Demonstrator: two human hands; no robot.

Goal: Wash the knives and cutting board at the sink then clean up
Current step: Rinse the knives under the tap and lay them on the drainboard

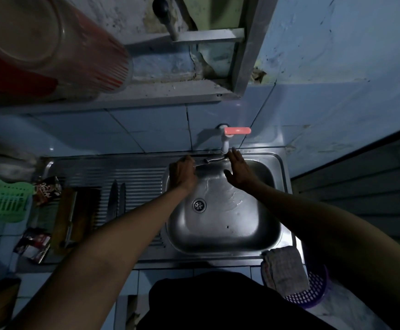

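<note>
- Both forearms are bare from wrist to the frame edge; no sleeve, cuff, watch or band shows on either.
- The left hand (182,173), at about 11 o'clock from the frame's centre, wears no glove and no ring that can be made out.
- The right hand (238,172), at about 1 o'clock, is likewise ungloved, and its fingers (234,154) carry nothing visible; the light is too dim to judge the nails.
- At 6 o'clock a dark, near-black garment (218,303) covers the torso; it looks plain, with no print, buttons or seams discernible in the shadow.
</note>
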